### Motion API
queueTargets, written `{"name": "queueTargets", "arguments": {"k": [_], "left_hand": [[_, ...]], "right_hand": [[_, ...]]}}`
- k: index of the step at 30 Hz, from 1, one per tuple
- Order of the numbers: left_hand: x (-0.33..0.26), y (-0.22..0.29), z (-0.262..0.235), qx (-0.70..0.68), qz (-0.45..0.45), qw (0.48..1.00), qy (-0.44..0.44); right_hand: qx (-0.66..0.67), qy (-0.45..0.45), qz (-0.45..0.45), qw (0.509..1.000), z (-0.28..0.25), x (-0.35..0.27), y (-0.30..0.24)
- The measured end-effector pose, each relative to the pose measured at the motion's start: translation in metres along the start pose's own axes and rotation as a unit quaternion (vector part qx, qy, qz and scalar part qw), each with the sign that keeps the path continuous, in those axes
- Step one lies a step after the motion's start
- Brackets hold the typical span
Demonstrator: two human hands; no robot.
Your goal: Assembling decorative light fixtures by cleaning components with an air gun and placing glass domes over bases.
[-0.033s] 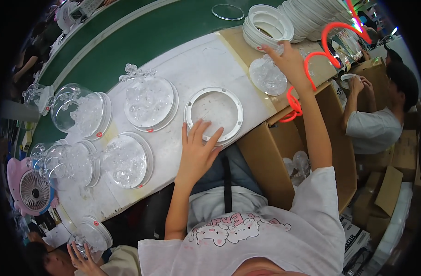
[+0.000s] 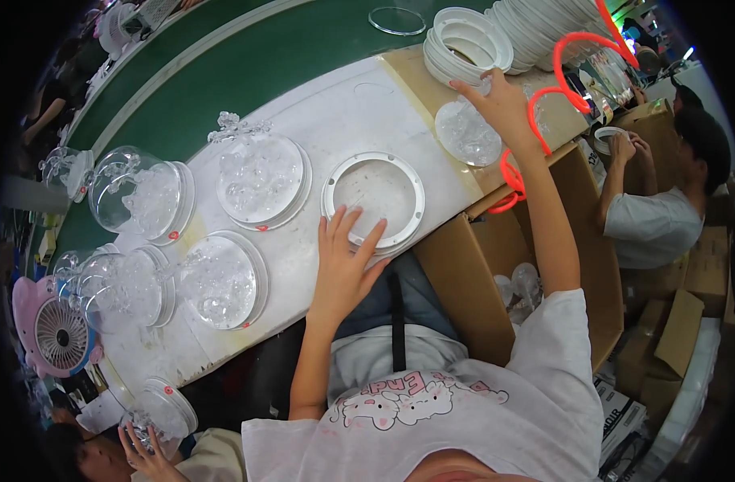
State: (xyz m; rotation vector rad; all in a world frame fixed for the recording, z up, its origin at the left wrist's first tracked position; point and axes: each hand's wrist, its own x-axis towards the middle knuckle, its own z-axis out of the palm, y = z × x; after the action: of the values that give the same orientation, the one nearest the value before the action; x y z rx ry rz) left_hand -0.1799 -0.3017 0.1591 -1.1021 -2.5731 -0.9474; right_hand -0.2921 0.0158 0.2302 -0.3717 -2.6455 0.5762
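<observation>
A white ring-shaped base (image 2: 418, 198) with small holes round its rim lies on the pale worktop in front of me. At its near left rim is my left hand (image 2: 347, 261), fingers spread and some of them over the opening; I cannot tell whether they press on it. My right hand (image 2: 502, 108) reaches to the far right, thumb and fingers apart, with nothing seen in it. It is over the edge of a clear round plastic piece (image 2: 464, 135) on brown cardboard. Just beyond it stands a stack of white rings (image 2: 444, 68).
Several clear domed pieces on white bases, one of them a nearby unit (image 2: 259, 181), stand to the left. A red coiled hose (image 2: 536, 108) hangs beside my right forearm. An open carton (image 2: 472, 281) holds clear parts. A pink fan (image 2: 58, 329) and co-workers are at the sides.
The red coiled hose has swung slightly left. My right hand's fingers have shifted a little, and my left hand has moved barely at all. The white ring stays in place.
</observation>
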Motion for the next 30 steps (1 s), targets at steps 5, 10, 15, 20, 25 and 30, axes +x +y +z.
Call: {"name": "queueTargets", "arguments": {"k": [5,10,15,20,25,30], "left_hand": [[-0.011,-0.004,0.004,-0.107,-0.073,0.988,0.089],[-0.012,-0.008,0.009,-0.117,-0.084,0.984,0.104],[-0.011,-0.008,0.009,-0.161,-0.104,0.974,0.124],[-0.008,-0.005,0.004,-0.154,-0.129,0.974,0.102],[-0.006,-0.009,0.009,-0.148,-0.131,0.976,0.095],[-0.005,-0.008,0.009,-0.122,-0.143,0.978,0.085]], "right_hand": [[0.01,-0.075,0.04,0.996,-0.005,-0.009,-0.021],[0.131,-0.206,-0.089,0.966,-0.028,-0.038,-0.039],[0.034,-0.168,-0.122,0.978,-0.01,-0.058,-0.045],[-0.007,-0.102,-0.04,0.994,-0.013,-0.057,-0.038],[0.347,-0.167,-0.045,0.922,-0.046,-0.064,-0.047],[0.278,-0.224,-0.219,0.908,-0.047,-0.091,-0.099]]}}
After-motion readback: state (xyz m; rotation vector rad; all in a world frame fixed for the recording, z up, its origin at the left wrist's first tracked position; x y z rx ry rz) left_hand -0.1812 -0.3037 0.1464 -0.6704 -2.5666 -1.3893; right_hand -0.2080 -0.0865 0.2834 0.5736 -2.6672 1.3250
